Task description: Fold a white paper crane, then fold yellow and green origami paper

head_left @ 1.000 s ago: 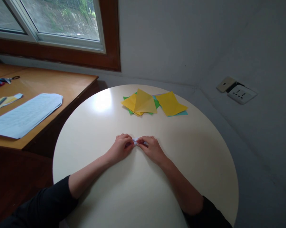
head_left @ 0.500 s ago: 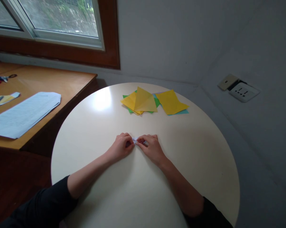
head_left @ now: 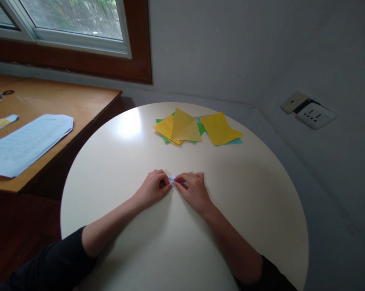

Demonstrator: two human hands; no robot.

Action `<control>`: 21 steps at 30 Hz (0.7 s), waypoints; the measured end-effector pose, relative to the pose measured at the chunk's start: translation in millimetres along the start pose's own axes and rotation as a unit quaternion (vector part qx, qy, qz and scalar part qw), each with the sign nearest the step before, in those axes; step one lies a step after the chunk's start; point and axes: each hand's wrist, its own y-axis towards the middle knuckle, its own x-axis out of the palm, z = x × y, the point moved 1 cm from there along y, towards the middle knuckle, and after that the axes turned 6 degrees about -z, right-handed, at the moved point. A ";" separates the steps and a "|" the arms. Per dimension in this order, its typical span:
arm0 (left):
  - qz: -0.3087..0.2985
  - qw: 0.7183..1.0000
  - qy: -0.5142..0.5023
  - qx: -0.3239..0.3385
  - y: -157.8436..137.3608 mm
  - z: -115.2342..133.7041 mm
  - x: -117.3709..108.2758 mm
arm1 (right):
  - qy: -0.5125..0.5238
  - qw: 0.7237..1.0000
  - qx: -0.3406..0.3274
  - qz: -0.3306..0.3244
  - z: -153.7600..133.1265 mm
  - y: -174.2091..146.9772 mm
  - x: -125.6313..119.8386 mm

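Note:
A small folded piece of pale paper (head_left: 171,180) is pinched between my two hands, just above or on the white round table (head_left: 158,250). My left hand (head_left: 153,186) grips its left side with thumb and index finger, the other fingers curled. From the right, my right hand (head_left: 194,189) pinches the paper the same way, its fingertips nearly meeting the left ones. Most of the paper's shape is hidden behind the fingers.
Beyond my hands lie yellow paper sheets (head_left: 186,127) over green ones, and another yellow sheet (head_left: 220,127) over blue. On the wooden desk (head_left: 88,95) at left are printed papers (head_left: 30,141) and scissors (head_left: 2,95). A wall socket (head_left: 315,114) is at right.
The camera view has shifted slightly. My hands hold almost the same pose, and a bit more of the pale paper shows between the fingertips.

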 end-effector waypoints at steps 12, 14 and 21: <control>-0.007 1.000 0.002 0.006 0.7 -2.6 -0.7 | 0.013 1.000 0.006 -0.003 -0.3 -0.7 -1.1; 0.000 1.000 0.013 0.011 -0.9 -2.0 -1.1 | 0.009 1.000 0.004 -0.003 -0.4 -0.8 -0.8; 0.006 1.000 0.026 -0.004 -3.5 2.9 -2.2 | -0.003 1.000 0.003 -0.003 -2.5 0.6 -1.2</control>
